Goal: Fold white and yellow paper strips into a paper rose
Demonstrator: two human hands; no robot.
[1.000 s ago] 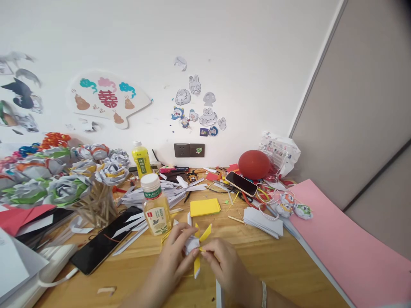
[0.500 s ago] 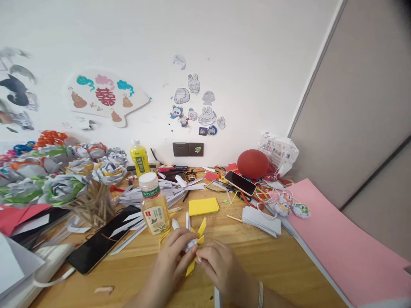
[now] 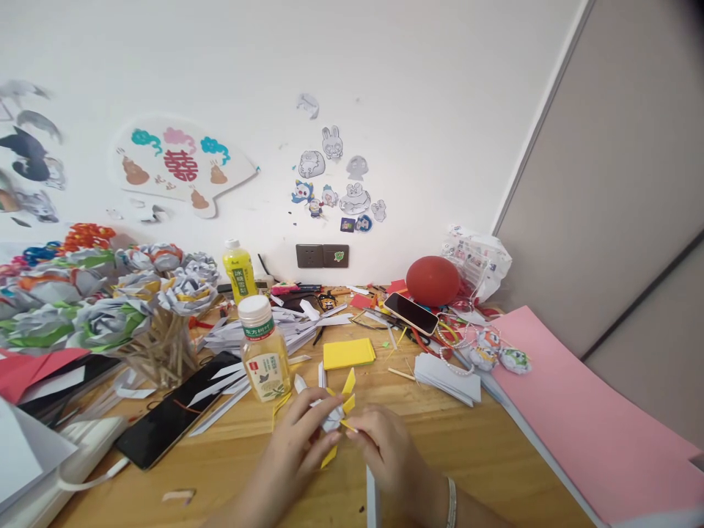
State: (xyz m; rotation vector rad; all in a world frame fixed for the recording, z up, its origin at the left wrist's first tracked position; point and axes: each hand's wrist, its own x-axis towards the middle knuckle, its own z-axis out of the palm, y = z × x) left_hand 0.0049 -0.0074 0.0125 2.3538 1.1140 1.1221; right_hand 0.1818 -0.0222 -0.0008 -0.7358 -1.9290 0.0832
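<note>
The left hand (image 3: 291,449) and right hand (image 3: 386,447) pinch the white-and-yellow paper piece (image 3: 334,418) over the near table (image 3: 495,458), beside the tea bottle (image 3: 265,353). Best: the left clamps the core firmly while the right fingertips crease one strip cleanly.

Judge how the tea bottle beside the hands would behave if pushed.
The tea bottle looks mostly full, so probably heavy for its size. Tall, narrow and upright, it might tip if pushed near its white cap. Once down, it would likely roll.

Paper colours
A yellow-and-white paper piece (image 3: 336,416), a yellow pad (image 3: 348,353), a red ball (image 3: 433,281) and a pink sheet (image 3: 577,425) are being shown.
</note>
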